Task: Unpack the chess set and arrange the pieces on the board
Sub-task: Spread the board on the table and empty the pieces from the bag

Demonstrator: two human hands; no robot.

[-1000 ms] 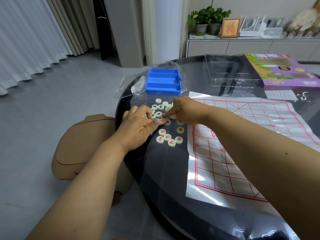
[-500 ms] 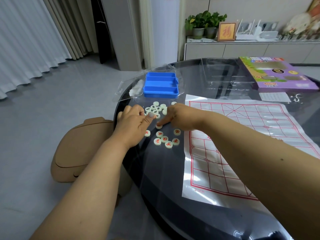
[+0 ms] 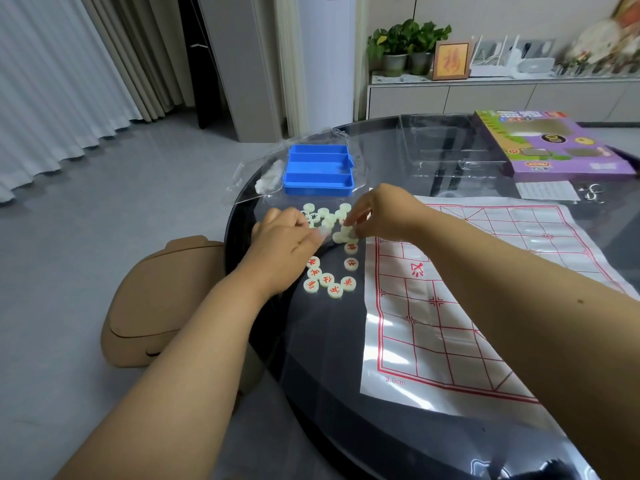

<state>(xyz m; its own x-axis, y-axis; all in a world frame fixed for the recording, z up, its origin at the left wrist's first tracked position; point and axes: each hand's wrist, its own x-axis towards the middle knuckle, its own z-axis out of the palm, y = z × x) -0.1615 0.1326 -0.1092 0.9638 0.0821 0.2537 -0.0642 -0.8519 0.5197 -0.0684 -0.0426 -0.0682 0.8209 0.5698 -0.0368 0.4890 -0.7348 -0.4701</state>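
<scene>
- A round dark glass table carries the work; a tan padded stool stands on the floor against its left edge.
- A blue plastic tray with three long compartments sits at the far left of the table, partly on a clear plastic bag.
- A purple game box lies at the far right, with a clear plastic insert beside it and a white printed slip in front of it.
- A sideboard behind the table holds potted plants and a framed picture.
- The board, a white sheet with a red grid, lies flat on the right half of the table; no piece stands on it.
- The pieces are pale round discs. A loose pile lies just in front of the blue tray; a separate group with red characters lies face up nearer the person, left of the board.
- Both forearms cross the near table and screen part of the pile.
- The left hand rests at the pile with fingers curled, its thumb and forefinger apparently pinching one disc; motion blur leaves this uncertain.
- The right hand hovers over the pile's right side, fingertips closed on a disc.
</scene>
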